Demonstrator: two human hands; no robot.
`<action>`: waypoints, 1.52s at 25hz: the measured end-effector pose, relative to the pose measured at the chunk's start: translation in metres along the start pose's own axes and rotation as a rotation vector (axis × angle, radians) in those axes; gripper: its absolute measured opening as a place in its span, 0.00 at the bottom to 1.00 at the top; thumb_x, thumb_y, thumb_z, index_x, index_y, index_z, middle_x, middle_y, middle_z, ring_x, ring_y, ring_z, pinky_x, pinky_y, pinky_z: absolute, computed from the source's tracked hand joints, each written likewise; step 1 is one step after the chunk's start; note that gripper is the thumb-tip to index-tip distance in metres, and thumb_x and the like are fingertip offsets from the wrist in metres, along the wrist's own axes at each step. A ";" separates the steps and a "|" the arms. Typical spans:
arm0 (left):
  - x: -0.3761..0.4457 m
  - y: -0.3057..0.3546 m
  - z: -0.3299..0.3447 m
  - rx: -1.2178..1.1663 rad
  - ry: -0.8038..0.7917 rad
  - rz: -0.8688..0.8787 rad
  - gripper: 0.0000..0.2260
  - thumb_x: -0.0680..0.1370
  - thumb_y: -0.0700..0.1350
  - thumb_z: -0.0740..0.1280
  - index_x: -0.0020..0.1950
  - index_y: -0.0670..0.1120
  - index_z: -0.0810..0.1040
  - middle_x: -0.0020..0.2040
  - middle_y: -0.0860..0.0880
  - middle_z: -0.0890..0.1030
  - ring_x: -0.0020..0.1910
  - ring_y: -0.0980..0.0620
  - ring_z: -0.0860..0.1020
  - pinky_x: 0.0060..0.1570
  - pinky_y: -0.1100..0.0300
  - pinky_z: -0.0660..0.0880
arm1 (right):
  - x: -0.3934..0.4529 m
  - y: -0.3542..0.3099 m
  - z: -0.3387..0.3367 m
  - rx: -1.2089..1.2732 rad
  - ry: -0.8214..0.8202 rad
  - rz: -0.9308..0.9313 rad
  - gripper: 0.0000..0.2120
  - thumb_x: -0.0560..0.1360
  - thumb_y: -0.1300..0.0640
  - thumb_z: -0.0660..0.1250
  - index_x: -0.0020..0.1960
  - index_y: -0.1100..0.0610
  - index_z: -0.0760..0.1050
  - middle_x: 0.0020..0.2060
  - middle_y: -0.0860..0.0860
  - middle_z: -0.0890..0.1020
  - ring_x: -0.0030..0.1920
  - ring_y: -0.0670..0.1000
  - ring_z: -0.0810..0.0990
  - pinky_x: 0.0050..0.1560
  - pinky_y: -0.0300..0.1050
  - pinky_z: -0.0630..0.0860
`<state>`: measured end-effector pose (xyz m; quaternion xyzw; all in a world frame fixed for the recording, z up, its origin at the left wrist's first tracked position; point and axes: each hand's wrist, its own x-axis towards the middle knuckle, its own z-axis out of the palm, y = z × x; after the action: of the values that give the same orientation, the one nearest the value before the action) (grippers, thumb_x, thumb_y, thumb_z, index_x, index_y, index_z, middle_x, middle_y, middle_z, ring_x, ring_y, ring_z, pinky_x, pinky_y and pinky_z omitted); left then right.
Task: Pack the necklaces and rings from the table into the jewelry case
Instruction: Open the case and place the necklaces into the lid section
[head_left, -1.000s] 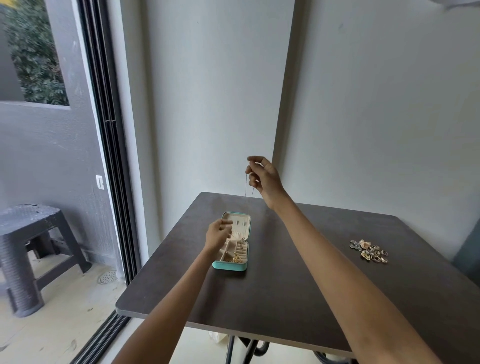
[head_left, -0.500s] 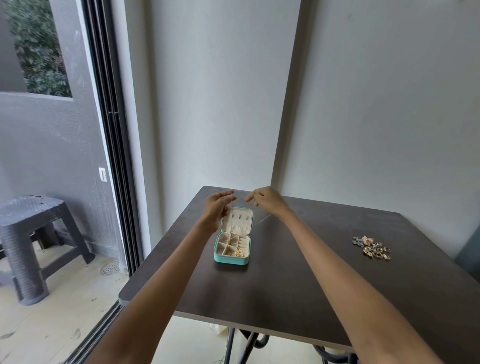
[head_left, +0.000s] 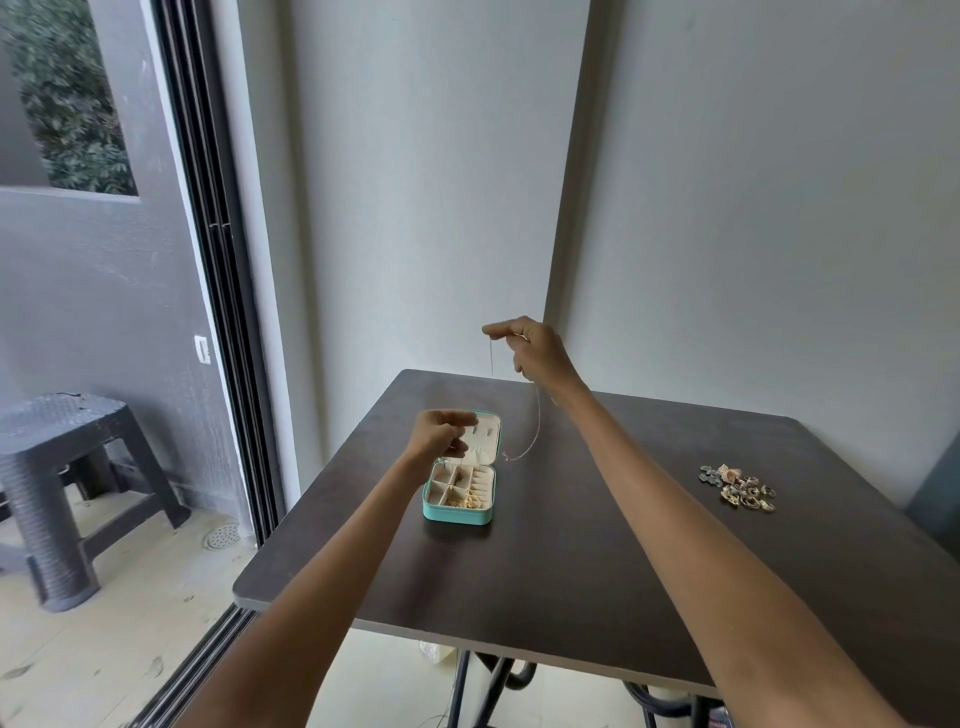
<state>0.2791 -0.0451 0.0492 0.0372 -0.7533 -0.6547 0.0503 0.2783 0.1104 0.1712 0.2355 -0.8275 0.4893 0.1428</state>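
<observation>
On the dark wooden desk (head_left: 571, 545) in front of me sits a small teal jewelry case (head_left: 460, 486), lid open and standing upright at the back, cream lining showing. Its tray is split into small compartments, and gold pieces lie in the ones nearest me; they are too small to tell apart.

My right hand (head_left: 535, 353) is raised above the far edge of the desk, well above the case. Its thumb and forefinger pinch the top of a thin gold necklace (head_left: 537, 415), and the other fingers are curled. The chain hangs down from the pinch in a fine line, then curves toward the case, its lower end close to the desk just beside the right edge of the open lid.

My left hand (head_left: 441, 434) hovers over the back of the case, in front of the lid. Its fingers are curled inward with the fingertips drawn together, apparently pinching something fine, though I cannot tell what.

Well apart from the case, toward the right side of the desk, lies a small heap of rings (head_left: 737, 488), gold and darker silvery ones mixed together.

Left of the desk is a sliding glass door (head_left: 208, 260), and beyond it a dark plastic stool (head_left: 62, 483) stands on a pale floor.
</observation>
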 end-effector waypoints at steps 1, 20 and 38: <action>0.000 -0.003 0.002 0.052 -0.026 0.004 0.15 0.75 0.28 0.58 0.57 0.35 0.79 0.46 0.43 0.80 0.21 0.60 0.75 0.27 0.68 0.74 | 0.001 -0.004 -0.002 0.023 -0.003 -0.005 0.19 0.76 0.67 0.53 0.57 0.57 0.79 0.53 0.48 0.80 0.28 0.45 0.70 0.27 0.30 0.67; -0.007 0.011 0.007 0.291 -0.061 0.117 0.17 0.75 0.30 0.59 0.62 0.37 0.76 0.61 0.39 0.78 0.46 0.52 0.77 0.44 0.66 0.74 | -0.010 -0.014 0.001 -0.044 -0.136 0.043 0.19 0.74 0.67 0.55 0.55 0.53 0.80 0.51 0.44 0.80 0.29 0.45 0.70 0.29 0.35 0.69; -0.018 0.081 0.042 -0.134 0.055 0.419 0.08 0.79 0.46 0.65 0.48 0.46 0.82 0.28 0.47 0.72 0.26 0.55 0.66 0.27 0.66 0.62 | -0.019 0.020 -0.036 0.220 -0.045 0.186 0.09 0.74 0.60 0.69 0.53 0.61 0.80 0.34 0.49 0.80 0.30 0.45 0.73 0.37 0.37 0.75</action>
<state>0.2927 0.0092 0.1229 -0.1059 -0.6975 -0.6774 0.2083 0.2843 0.1550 0.1646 0.1829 -0.7901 0.5829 0.0515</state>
